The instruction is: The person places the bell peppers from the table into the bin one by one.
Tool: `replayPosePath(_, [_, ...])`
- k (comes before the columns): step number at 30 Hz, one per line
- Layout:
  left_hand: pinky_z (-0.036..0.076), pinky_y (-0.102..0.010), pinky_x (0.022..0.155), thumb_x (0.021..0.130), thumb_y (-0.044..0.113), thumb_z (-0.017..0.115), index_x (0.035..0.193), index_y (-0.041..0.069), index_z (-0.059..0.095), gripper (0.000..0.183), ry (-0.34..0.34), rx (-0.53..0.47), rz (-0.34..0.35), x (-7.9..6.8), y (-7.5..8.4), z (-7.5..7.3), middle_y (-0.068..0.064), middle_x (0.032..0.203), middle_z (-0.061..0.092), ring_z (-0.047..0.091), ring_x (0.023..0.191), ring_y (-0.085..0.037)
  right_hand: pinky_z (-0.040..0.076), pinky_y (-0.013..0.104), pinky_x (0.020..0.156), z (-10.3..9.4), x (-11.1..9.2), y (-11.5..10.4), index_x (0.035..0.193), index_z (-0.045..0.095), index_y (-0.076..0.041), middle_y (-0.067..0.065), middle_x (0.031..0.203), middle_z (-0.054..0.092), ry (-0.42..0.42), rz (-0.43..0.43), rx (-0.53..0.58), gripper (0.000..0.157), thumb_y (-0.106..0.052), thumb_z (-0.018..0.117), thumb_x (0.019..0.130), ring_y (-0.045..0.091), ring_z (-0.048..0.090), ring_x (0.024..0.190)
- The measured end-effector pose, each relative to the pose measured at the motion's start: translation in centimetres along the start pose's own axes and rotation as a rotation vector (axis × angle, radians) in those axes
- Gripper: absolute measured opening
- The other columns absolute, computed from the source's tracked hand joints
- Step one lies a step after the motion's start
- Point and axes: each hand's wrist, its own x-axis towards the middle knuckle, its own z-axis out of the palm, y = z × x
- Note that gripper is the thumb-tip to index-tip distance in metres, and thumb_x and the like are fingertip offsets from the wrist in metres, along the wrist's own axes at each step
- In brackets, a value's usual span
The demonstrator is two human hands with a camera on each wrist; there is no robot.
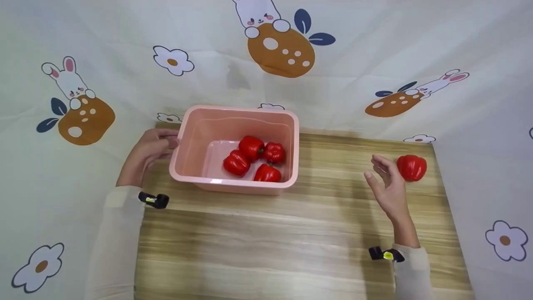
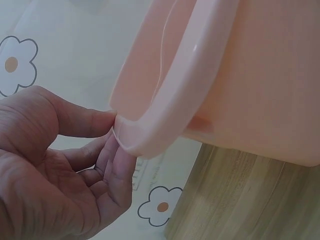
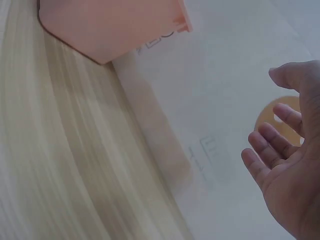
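Observation:
A pink plastic bin (image 1: 241,187) stands at the back left of the wooden table. My left hand (image 1: 152,151) is at its left end; in the left wrist view the thumb and fingers pinch the corner of its rim (image 2: 145,137). Several red bell peppers (image 1: 251,147) lie together in the right half of the bin. Over on the right, another red bell pepper (image 1: 412,168) sits on the table near the right edge. My right hand (image 1: 390,189) is just left of that pepper, its fingers loosely bent, thumb apart and nothing held.
The wooden tabletop (image 1: 266,250) extends in front of the bin and between the hands. A pale cloth (image 1: 349,62) printed with rabbits and flowers hangs behind the table and along both sides. Black cameras are strapped at both sleeve cuffs.

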Motion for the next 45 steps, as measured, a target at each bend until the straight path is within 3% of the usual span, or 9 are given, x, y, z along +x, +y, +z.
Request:
replayPosePath(7, [0.064, -0.022, 0.084, 0.105, 0.014, 0.056, 0.158, 0.000, 0.045, 0.056, 0.001, -0.028, 0.000, 0.0, -0.6, -0.1, -0.019, 0.145, 0.057, 0.070, 0.096, -0.004, 0.047, 0.014, 0.115, -1.9, -1.8, 1.2, 0.147, 0.052, 0.006, -0.003, 0.140, 0.063, 0.062, 0.085, 0.037, 0.052, 0.007, 0.066, 0.097, 0.014, 0.058, 0.134])
replayPosePath(14, [0.065, -0.025, 0.085, 0.106, 0.013, 0.056, 0.156, -0.002, 0.047, 0.053, 0.006, -0.054, 0.015, 0.1, -0.5, 0.1, -0.013, 0.133, 0.063, 0.072, 0.093, -0.003, 0.048, 0.013, 0.113, -4.0, -3.6, 2.4, 0.146, 0.055, 0.003, -0.006, 0.137, 0.065, 0.143, 0.161, -0.016, 0.050, 0.003, 0.067, 0.098, 0.013, 0.059, 0.133])
replayPosePath(18, [0.066, -0.026, 0.085, 0.105, 0.011, 0.054, 0.156, -0.002, 0.047, 0.053, 0.006, -0.044, 0.029, 0.2, -0.3, 0.1, -0.013, 0.132, 0.063, 0.073, 0.093, -0.004, 0.048, 0.013, 0.113, -5.1, -4.5, 3.0, 0.146, 0.055, 0.003, 0.001, 0.138, 0.065, 0.193, 0.175, -0.038, 0.050, 0.002, 0.068, 0.098, 0.013, 0.058, 0.134])
replayPosePath(28, [0.065, -0.024, 0.086, 0.104, 0.012, 0.056, 0.156, 0.001, 0.049, 0.054, 0.004, -0.044, 0.020, -0.3, -0.3, 0.1, -0.014, 0.135, 0.061, 0.071, 0.097, -0.008, 0.048, 0.010, 0.106, -7.4, -5.3, 5.3, 0.143, 0.056, 0.006, -0.005, 0.128, 0.068, 0.404, 0.164, -0.044, 0.050, 0.001, 0.072, 0.096, 0.007, 0.061, 0.123])
replayPosePath(38, [0.064, -0.025, 0.088, 0.104, 0.013, 0.056, 0.158, 0.003, 0.046, 0.056, 0.000, -0.007, 0.008, -0.4, -0.2, 0.1, -0.020, 0.150, 0.054, 0.068, 0.108, -0.013, 0.046, 0.012, 0.114, -9.3, -5.7, 6.7, 0.147, 0.054, 0.001, -0.013, 0.136, 0.061, 0.420, 0.212, -0.174, 0.055, -0.005, 0.075, 0.096, 0.003, 0.055, 0.132])
replayPosePath(42, [0.064, -0.025, 0.087, 0.104, 0.014, 0.056, 0.158, 0.002, 0.046, 0.056, -0.001, -0.012, 0.019, -0.3, -0.4, 0.1, -0.020, 0.147, 0.056, 0.069, 0.104, -0.010, 0.043, 0.012, 0.117, -9.9, -5.9, 7.2, 0.151, 0.052, -0.004, -0.016, 0.138, 0.056, 0.406, 0.263, -0.213, 0.059, -0.011, 0.076, 0.097, 0.005, 0.052, 0.137])
replayPosePath(45, [0.064, -0.024, 0.085, 0.104, 0.014, 0.056, 0.157, 0.002, 0.047, 0.055, 0.010, -0.013, 0.026, -0.1, -0.3, 0.2, -0.016, 0.139, 0.059, 0.069, 0.099, -0.006, 0.041, 0.010, 0.117, -10.4, -5.5, 7.8, 0.154, 0.049, -0.008, -0.011, 0.142, 0.054, 0.398, 0.304, -0.231, 0.063, -0.015, 0.075, 0.098, 0.009, 0.051, 0.140])
